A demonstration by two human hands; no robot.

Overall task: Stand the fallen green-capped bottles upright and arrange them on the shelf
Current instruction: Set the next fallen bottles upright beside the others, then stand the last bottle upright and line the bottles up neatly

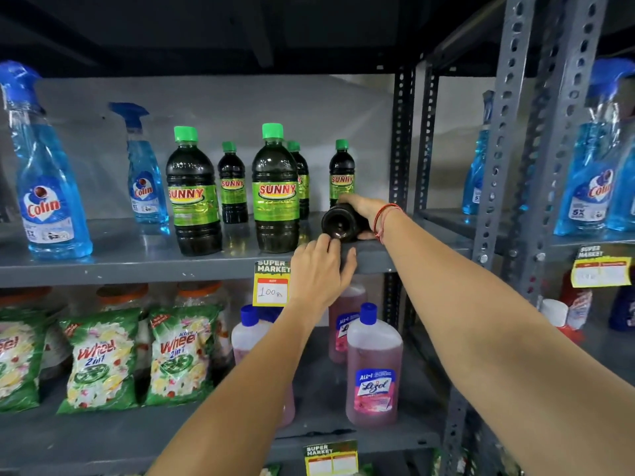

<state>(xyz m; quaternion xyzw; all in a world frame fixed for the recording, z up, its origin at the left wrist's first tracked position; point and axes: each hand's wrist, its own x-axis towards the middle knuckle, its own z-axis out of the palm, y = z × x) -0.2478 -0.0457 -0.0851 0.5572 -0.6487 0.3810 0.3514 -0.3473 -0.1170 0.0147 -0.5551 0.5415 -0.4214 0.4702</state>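
A dark bottle point(340, 223) lies on its side at the right end of the grey shelf point(137, 266), its round base facing me and its cap hidden. My right hand point(362, 211) is wrapped over its body. My left hand point(318, 273) sits at the shelf's front edge, its fingertips touching the bottle's base. Two large green-capped SUNNY bottles point(194, 194) point(276, 190) stand upright at the front. Three smaller ones point(233, 185) point(302, 180) point(341, 173) stand upright behind them.
Blue Colin spray bottles point(48, 187) point(144, 176) stand at the shelf's left. A yellow price tag point(271, 285) hangs on the front edge. Below are Wheel detergent packets point(99, 362) and pink Lizol bottles point(374, 369). A perforated steel upright point(400, 139) bounds the shelf on the right.
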